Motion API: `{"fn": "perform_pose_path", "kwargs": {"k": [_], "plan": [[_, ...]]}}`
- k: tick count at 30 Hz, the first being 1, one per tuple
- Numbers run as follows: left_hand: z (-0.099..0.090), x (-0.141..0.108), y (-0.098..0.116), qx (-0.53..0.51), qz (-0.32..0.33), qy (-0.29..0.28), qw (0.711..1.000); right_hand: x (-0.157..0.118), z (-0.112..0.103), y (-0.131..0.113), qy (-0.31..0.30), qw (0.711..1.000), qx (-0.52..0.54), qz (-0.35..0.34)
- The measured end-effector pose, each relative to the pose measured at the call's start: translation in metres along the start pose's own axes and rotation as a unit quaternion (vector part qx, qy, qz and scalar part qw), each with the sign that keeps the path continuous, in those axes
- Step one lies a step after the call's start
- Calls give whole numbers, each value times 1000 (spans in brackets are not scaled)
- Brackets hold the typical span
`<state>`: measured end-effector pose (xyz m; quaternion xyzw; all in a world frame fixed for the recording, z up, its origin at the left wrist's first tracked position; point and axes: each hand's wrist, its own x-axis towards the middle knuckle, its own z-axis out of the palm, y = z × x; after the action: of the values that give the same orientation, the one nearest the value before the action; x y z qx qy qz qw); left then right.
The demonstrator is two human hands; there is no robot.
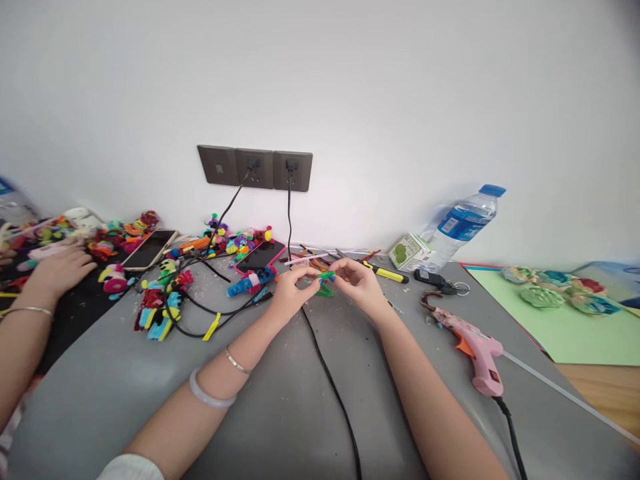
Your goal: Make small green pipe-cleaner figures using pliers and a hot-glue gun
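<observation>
My feed shows a white wall [350,100] behind a grey table [280,400], a water bottle [460,230] standing near the wall and a pink glue gun [483,357] lying on the right side. Colourful fuzzy figures [159,330] on the left side look finished, so I log some pieces as done. Left hand [293,291] and right hand [364,291] each have thumb and forefinger narrowed, together pinching a small green piece [326,275] over the table's far part; I judge it part-made, but cannot tell how much shaping is left.
</observation>
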<state>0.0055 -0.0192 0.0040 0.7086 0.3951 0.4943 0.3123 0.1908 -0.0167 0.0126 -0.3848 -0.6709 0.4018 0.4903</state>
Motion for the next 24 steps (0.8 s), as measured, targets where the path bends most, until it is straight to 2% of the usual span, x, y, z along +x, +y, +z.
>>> {"fn": "perform_pose_path", "kwargs": {"k": [24], "plan": [[1, -1, -1, -8, -3, -6, 1000, 0, 0, 2, 9, 1000, -15, -4]]}}
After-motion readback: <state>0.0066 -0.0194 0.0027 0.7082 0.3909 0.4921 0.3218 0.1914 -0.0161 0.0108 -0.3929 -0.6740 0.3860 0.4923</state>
